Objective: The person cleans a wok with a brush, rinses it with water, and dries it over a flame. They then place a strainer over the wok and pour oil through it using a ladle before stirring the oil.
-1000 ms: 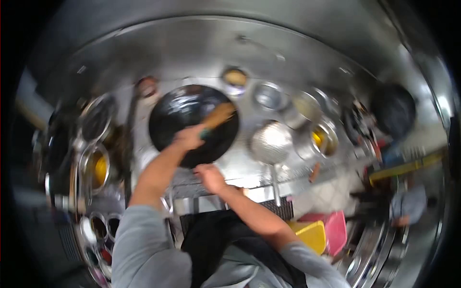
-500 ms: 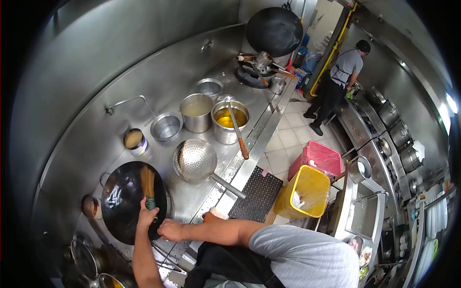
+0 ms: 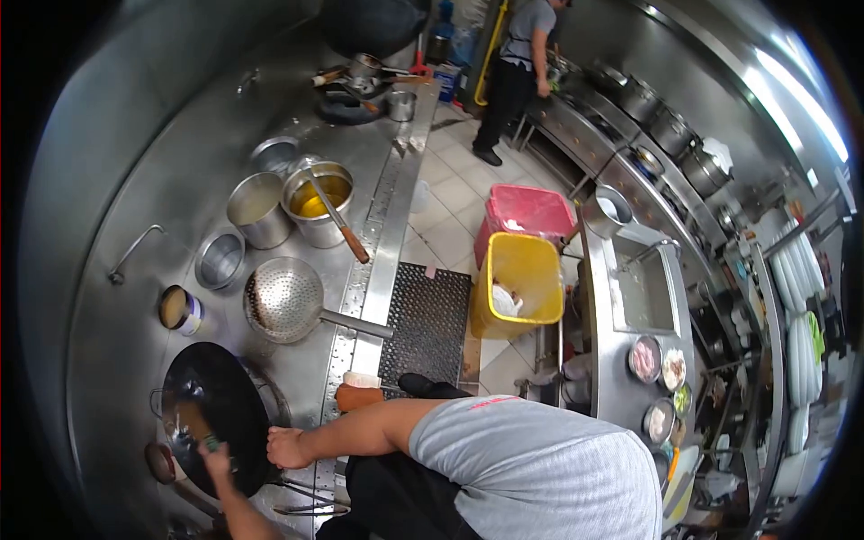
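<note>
My left hand point(image 3: 216, 461) is closed around the green-wrapped grip of a bamboo wok brush point(image 3: 190, 419), whose blurred bristles lie against the inside of a black wok point(image 3: 225, 396). At the wok's near rim, my right hand point(image 3: 288, 447) is closed on its edge; whether a handle is under the fingers is hidden. The wok is tilted on the stove. Beyond it a large perforated strainer point(image 3: 286, 300) rests on the steel top, its handle over the front edge. An open tin point(image 3: 181, 310) stands past the wok.
Metal pots point(image 3: 261, 211) stand farther along, one with yellow liquid and a wooden-handled ladle point(image 3: 337, 216) across it. Yellow point(image 3: 517, 310) and red bins point(image 3: 529, 209) stand on the floor behind a black mat point(image 3: 427, 310). A co-worker point(image 3: 517, 72) stands at the opposite counter.
The view has swung, shifting the scene left in the picture. The wok is tipped more steeply, and my left hand has moved the brush lower in it. The co-worker has straightened up.
</note>
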Tool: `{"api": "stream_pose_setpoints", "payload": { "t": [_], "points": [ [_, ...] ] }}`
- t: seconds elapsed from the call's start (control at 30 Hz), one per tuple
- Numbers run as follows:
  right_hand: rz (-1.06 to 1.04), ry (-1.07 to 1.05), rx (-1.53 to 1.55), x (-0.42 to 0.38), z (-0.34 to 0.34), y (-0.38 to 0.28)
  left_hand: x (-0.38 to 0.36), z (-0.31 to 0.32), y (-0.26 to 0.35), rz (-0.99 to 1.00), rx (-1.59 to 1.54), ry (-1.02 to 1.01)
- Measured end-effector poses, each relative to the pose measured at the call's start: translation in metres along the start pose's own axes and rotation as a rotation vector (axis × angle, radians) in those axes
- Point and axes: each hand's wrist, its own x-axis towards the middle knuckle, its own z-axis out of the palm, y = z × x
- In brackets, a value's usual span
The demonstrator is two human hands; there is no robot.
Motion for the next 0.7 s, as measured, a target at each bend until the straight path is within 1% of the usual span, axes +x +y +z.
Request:
{"api": "stream_pose_setpoints", "payload": {
  "t": [0.03, 0.07, 0.1, 0.13, 0.17, 0.2, 0.23, 0.27, 0.3, 0.33, 0.37, 0.4, 0.43, 0.47, 0.53, 0.57, 0.6, 0.63, 0.67, 0.7],
  "points": [
    [0.010, 0.006, 0.001, 0.002, 0.001, 0.002, 0.003, 0.035, -0.001, 0.054, 0.050, -0.123],
    [0.038, -0.095, -0.050, 0.004, 0.002, 0.005, -0.035, 0.057, 0.067, -0.056, -0.121, -0.133],
    [0.047, -0.200, -0.091, 0.008, 0.007, 0.000, -0.071, 0.053, 0.130, -0.144, -0.179, -0.264],
    [0.066, -0.202, -0.114, 0.007, 0.010, -0.003, -0.086, 0.046, 0.146, -0.026, -0.181, -0.309],
    [0.055, -0.215, -0.125, 0.006, 0.004, -0.002, -0.107, 0.014, 0.172, -0.129, -0.084, -0.479],
    [0.023, -0.201, -0.094, 0.004, -0.024, -0.005, -0.131, -0.018, 0.199, -0.137, 0.077, -0.569],
    [0.051, -0.110, -0.004, 0.000, -0.034, -0.006, -0.131, -0.047, 0.187, -0.089, 0.293, -0.722],
    [0.044, -0.186, -0.016, 0.002, -0.036, -0.003, -0.113, -0.067, 0.126, 0.102, 0.257, -0.847],
    [0.001, -0.195, -0.010, 0.002, 0.006, 0.010, -0.096, -0.094, 0.079, 0.248, 0.525, -0.830],
    [-0.091, -0.127, -0.065, 0.000, -0.014, 0.007, -0.086, -0.125, 0.052, 0.074, 0.631, -0.786],
    [-0.153, -0.098, -0.039, 0.002, -0.003, 0.013, -0.090, -0.151, 0.064, 0.004, 1.036, -0.626],
    [-0.066, -0.204, 0.024, 0.006, -0.030, 0.000, -0.102, -0.161, 0.078, -0.181, 1.093, -0.210],
    [-0.037, -0.230, 0.029, 0.006, -0.031, -0.003, -0.107, -0.170, 0.095, -0.292, 0.902, 0.055],
    [0.013, -0.247, 0.020, 0.010, -0.029, -0.002, -0.106, -0.172, 0.102, -0.317, 0.781, 0.191],
    [-0.011, -0.271, 0.027, 0.012, -0.037, -0.007, -0.095, -0.151, 0.091, -0.267, 0.509, 0.348],
    [-0.005, -0.274, 0.022, 0.010, -0.046, -0.009, -0.096, -0.131, 0.093, -0.270, 0.443, 0.332],
    [-0.018, -0.272, 0.023, 0.010, -0.046, -0.009, -0.085, -0.098, 0.082, -0.289, 0.376, 0.288],
    [-0.018, -0.262, 0.023, 0.010, -0.046, -0.010, -0.067, -0.063, 0.061, -0.287, 0.373, 0.172],
    [-0.017, -0.250, 0.022, 0.011, -0.047, -0.010, -0.080, -0.036, 0.084, -0.313, 0.356, 0.075],
    [-0.015, -0.254, 0.014, 0.011, -0.049, -0.012, -0.073, 0.001, 0.079, -0.211, 0.244, -0.040]
  ]
}}
